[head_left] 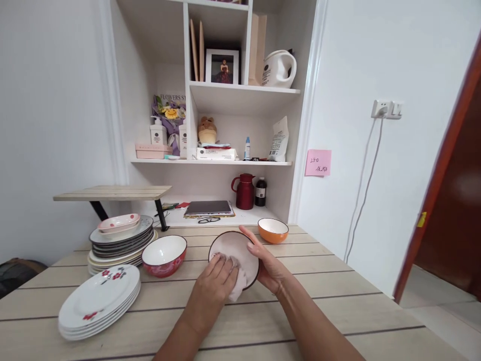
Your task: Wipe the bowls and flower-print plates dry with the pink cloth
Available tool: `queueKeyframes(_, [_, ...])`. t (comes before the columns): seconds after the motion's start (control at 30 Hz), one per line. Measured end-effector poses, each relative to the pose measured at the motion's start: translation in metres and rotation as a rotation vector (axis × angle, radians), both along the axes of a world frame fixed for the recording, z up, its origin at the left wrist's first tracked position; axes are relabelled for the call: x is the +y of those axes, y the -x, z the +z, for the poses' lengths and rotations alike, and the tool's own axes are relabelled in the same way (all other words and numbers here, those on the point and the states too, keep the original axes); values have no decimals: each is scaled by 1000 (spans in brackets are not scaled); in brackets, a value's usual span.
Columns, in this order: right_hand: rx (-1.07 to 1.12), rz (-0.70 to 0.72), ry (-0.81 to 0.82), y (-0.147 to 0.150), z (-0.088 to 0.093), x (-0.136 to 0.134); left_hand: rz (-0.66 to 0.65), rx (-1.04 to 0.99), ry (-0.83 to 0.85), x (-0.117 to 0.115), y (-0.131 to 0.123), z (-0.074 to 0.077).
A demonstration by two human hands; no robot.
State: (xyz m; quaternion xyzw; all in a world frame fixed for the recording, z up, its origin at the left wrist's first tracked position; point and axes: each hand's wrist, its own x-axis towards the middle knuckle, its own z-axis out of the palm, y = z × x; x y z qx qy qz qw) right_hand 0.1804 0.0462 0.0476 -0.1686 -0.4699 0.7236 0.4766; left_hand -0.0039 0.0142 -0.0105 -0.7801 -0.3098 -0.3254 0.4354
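Note:
My right hand (265,265) grips a dark-rimmed bowl (231,245) by its right edge, tilted so its white inside faces me just above the wooden table (263,321). My left hand (214,283) presses a pale cloth (238,287) against the bowl's lower inside, fingers closed over it. A red bowl with a white inside (164,254) stands just left of the held bowl. An orange bowl (273,230) sits behind it to the right.
A stack of white flowered plates (99,303) lies at the front left. Behind it is a taller plate stack (122,243) topped by a pink dish (119,222). A low wooden riser (112,193) and shelves holding a red jug (244,191) stand at the back. A door is at the right.

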Motion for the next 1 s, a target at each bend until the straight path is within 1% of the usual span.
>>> queueKeyframes(0.07, [62,-17,16,5,-2,0,21,-59,12,0,-2,-3])
queueKeyframes(0.13, [87,-20,6,11,-2,-3,82,-154,48,0,-5,-5])
queueKeyframes(0.2, [58,14,-39,20,0,-11,142,-247,82,-2,-8,-6])
queueKeyframes(0.27, [2,25,-72,28,1,-19,160,-297,94,-3,-9,-7])
queueKeyframes(0.33, [-38,-19,-68,34,0,-26,146,-313,99,-4,-10,-6])
queueKeyframes(0.43, [-47,-78,-63,37,-5,-28,118,-326,117,-5,-10,-4])
queueKeyframes(0.6, [-65,-68,-94,35,-8,-25,66,-369,167,-7,-11,-1])
queueKeyframes(0.83, [-101,-100,-89,36,-7,-28,-38,-428,268,-3,-7,-4])
queueKeyframes(1.0, [-111,-111,-94,36,-7,-28,-55,-447,296,-4,-6,-4])
